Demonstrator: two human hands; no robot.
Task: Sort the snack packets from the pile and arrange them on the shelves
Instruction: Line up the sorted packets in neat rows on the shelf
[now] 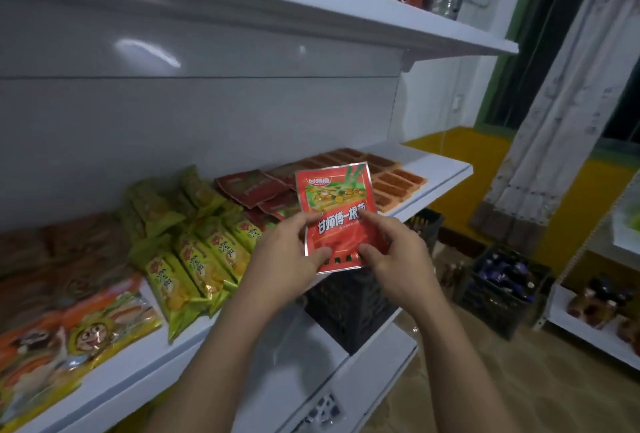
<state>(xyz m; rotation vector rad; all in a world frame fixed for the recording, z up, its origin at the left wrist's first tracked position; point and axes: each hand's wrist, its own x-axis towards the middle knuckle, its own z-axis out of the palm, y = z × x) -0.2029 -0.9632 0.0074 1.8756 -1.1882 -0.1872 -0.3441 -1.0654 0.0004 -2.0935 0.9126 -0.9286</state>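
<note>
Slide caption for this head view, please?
Person's left hand and right hand hold a red snack packet before other red packets on the shelf.

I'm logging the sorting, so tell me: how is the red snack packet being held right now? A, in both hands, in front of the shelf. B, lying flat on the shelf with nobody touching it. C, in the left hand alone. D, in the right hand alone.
A: the left hand and the right hand both pinch the lower part of the red packet, held upright in front of the shelf.
</note>
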